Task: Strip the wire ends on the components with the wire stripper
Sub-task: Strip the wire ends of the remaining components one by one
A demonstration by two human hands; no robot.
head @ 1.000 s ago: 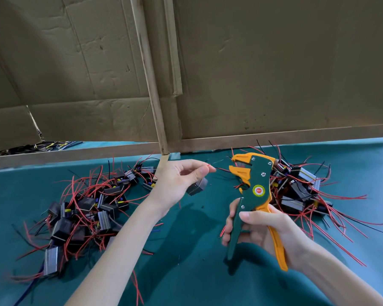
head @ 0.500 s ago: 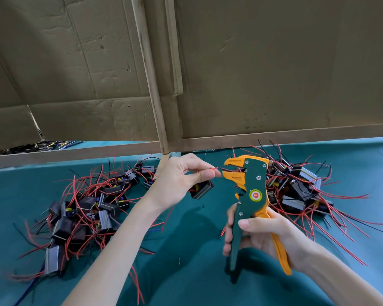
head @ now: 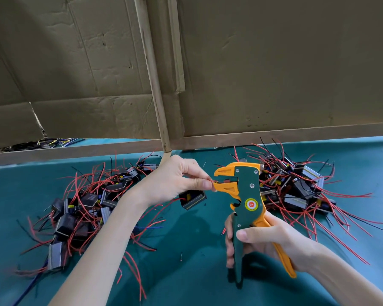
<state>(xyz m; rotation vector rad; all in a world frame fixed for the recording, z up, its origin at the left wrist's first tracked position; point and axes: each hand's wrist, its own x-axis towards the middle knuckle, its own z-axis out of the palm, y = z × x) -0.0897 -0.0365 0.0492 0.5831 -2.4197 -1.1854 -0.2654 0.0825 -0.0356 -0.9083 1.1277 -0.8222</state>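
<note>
Head view. The left hand (head: 177,180) pinches a red wire (head: 212,180) between thumb and forefinger, close to its free end, and the small black component (head: 192,198) on that wire hangs just below the hand, above the bench (head: 186,272). The right hand (head: 272,241) is curled round both handles of the green and orange wire stripper (head: 248,191), held upright with its head to the left. A second ago wire end and tool stand apart; half a second ago the tool is nearer; now the wire end lies at the mouth of the stripper, between the two orange jaws, which stand parted. The handles are spread, so the squeeze appears not yet made, and the end seems unstripped. One pile of components (head: 86,206) lies on the bench to the left and another pile (head: 296,188) behind the tool to the right; which is finished cannot be told. A cardboard wall (head: 274,62) closes the back of the bench.
</note>
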